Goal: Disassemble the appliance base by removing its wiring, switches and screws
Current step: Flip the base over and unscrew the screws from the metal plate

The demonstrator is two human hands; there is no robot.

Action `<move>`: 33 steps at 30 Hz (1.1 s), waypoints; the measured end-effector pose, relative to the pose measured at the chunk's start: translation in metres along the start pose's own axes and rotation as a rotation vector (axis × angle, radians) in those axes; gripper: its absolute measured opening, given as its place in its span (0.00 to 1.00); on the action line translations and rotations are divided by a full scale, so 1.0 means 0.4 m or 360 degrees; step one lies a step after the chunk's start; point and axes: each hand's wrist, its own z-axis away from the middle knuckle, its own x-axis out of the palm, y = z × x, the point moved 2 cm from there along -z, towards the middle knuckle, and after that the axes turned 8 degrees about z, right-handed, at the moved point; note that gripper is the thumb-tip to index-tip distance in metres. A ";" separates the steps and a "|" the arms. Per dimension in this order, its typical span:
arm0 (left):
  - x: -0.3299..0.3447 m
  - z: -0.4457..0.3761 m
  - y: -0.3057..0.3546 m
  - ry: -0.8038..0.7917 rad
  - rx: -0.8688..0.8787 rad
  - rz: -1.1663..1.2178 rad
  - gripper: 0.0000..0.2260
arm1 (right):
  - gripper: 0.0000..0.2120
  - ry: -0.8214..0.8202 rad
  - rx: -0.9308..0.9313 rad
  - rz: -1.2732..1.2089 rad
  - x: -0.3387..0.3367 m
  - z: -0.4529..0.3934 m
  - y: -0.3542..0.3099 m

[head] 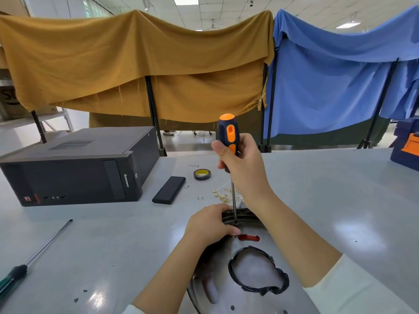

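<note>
Appliance base (254,291) lay on the near part of the grey table (113,245), underside up: round metal plate, dark ribbed rim at far edge, red slot near centre, a loop of black wiring (258,270) resting on it. Right hand (242,168), fingers wrapped round the handle of an orange-and-black screwdriver (227,141), held it upright, tip down at the far rim. Left hand (210,223) gripped that rim just beside the tip. Table also carried a black computer tower (74,166) far left, tape roll (202,174), small brass parts (224,196), second screwdriver (34,257) near left. Ochre (136,64) and blue (340,75) cloths hung behind.
</note>
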 end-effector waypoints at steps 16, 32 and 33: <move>0.001 -0.003 -0.001 0.0013 0.0029 -0.0050 0.21 | 0.20 -0.0019 -0.0037 -0.0440 -0.027 -0.025 0.045; 0.002 -0.006 0.001 0.0007 0.0015 -0.0069 0.20 | 0.17 -0.0055 -0.0088 -0.0349 -0.028 -0.018 0.065; 0.002 -0.006 0.000 0.0008 0.0015 -0.0071 0.20 | 0.16 -0.0047 -0.0078 -0.0353 -0.031 -0.018 0.067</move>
